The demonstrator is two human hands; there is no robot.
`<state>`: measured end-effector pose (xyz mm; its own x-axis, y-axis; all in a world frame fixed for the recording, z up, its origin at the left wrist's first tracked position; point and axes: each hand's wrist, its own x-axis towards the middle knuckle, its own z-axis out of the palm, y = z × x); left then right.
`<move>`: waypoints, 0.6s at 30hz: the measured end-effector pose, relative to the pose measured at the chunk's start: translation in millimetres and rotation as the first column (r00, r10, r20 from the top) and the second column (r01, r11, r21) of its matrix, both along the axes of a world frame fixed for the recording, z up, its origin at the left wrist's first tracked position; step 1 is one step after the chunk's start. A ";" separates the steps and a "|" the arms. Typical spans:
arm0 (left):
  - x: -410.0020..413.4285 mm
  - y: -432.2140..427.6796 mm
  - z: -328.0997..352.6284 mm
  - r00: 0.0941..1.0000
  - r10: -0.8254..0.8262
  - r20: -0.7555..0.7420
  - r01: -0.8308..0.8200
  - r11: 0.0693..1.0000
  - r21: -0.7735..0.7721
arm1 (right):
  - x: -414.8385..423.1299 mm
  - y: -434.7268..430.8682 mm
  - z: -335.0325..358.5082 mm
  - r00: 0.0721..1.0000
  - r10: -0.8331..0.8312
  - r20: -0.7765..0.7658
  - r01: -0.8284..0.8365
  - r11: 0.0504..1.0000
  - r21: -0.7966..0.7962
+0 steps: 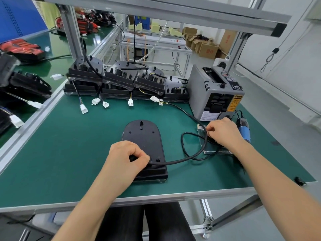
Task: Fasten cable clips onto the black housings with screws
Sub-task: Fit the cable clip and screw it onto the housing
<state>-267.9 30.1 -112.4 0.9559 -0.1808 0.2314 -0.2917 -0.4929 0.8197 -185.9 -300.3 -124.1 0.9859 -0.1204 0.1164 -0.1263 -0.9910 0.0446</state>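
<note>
Left hand (pixel 127 158) pinches cable (pixel 180 160) on housing (pixel 142 134) — right hand (pixel 224 131), grip unclear.

Green-topped bench (pixel 69 145) in aluminium frame (pixel 173 13); cardboard boxes (pixel 206 47) on pale floor (pixel 271 105) (far wall white).

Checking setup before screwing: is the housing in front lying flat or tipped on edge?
Flat: the black housing lies broad face up on the green mat; the left hand grips the black cable at its near end.
</note>
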 end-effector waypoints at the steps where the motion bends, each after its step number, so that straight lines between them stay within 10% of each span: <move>1: -0.1 0.0 -0.1 1.000 0.002 -0.001 -0.002 1.000 0.000 | 0.0 -1.3 -1.1 1.000 0.001 -0.002 -0.001 1.000 0.003; 13: -1.0 0.7 3.9 1.000 -0.011 -0.027 0.012 1.000 0.016 | -19.0 12.6 22.9 0.967 -0.029 0.253 -0.040 0.963 0.265; 18: -0.7 0.8 4.5 0.999 -0.029 -0.034 0.030 0.999 0.030 | -75.8 107.3 45.0 0.922 0.224 0.316 -0.385 0.622 0.682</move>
<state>-268.6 30.9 -107.9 0.9573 -0.2154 0.1928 -0.2786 -0.5097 0.8140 -261.7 -193.0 -79.2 0.9503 0.0589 0.3057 0.2629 -0.6780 -0.6865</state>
